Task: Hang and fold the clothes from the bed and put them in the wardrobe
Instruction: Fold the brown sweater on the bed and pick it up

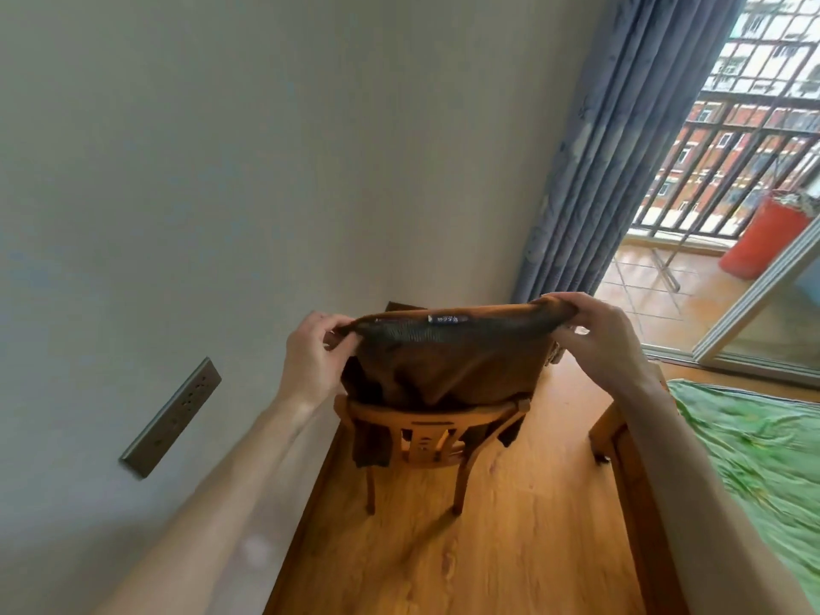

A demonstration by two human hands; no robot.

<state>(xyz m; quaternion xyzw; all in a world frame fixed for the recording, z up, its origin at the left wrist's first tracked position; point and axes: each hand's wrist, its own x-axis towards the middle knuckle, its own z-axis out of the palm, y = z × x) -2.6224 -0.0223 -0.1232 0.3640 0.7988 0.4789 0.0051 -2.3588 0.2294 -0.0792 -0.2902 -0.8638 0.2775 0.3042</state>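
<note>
Brown garment [448, 366], neck label [448, 319] unreadable

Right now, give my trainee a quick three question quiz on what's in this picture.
1. True or false: both hands hold the brown garment by its top edge.
2. What is behind the garment's lower part: A) chair, B) ladder, C) box?
3. What colour is the sheet on the bed?

Key
1. True: the left hand and right hand each grip an end.
2. A, the chair.
3. Green, on the bed at the right.
</note>
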